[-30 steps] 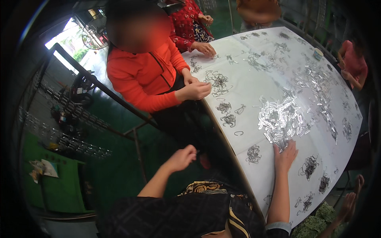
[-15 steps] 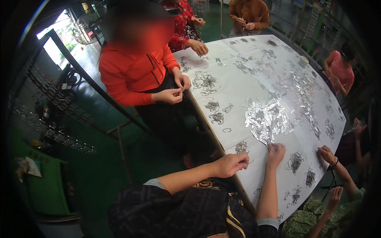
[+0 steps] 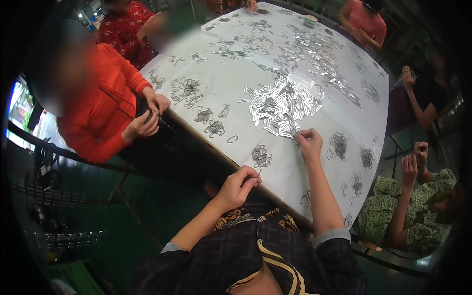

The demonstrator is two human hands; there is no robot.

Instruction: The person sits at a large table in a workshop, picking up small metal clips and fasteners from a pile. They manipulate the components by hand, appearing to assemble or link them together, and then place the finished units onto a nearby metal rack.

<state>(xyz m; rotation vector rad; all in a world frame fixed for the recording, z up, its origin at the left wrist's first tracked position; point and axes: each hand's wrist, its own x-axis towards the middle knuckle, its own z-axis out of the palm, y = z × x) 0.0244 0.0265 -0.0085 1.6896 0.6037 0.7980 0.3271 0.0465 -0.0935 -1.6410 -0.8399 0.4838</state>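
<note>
My left hand is closed in a pinch at the near table edge, with a thin dark wire hook sticking up from its fingertips. Just beyond it lies a small heap of similar wire hooks. My right hand reaches forward to the near edge of a large pile of short, shiny silver-white tubes. Its thumb and forefinger are pinched together there; whatever they hold is too small to make out. A single curved hook lies apart, left of the pile.
The white-covered table carries more hook heaps, including one right of my right hand. A small tub stands at the far side. Co-workers surround the table: one in an orange-red jacket at left, another in green patterned clothing at right.
The whole view has swung, so the table sits further left. Both my hands keep about the same places over it. The green-clad co-worker's hand has lifted off the table toward the other.
</note>
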